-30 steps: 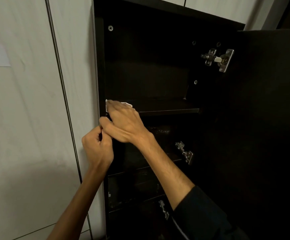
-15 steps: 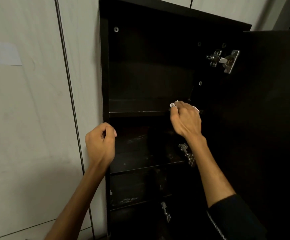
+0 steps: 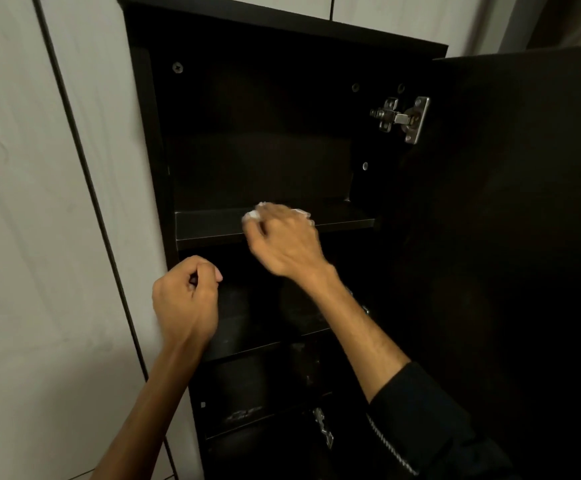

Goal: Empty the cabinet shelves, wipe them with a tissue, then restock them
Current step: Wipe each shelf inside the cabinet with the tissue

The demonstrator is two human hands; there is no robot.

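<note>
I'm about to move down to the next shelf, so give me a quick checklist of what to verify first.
1. Tissue in the right hand: ok, white wad held against the top shelf.
2. Top shelf emptied: ok, nothing else on it.
3. Top shelf wiped end to end: cannot tell, too dark.
4. Second shelf emptied: ok, nothing visible on it.
5. Cabinet door out of the way: ok, swung open to the right.
6. Left hand free: ok, loosely curled, holding nothing visible.
</note>
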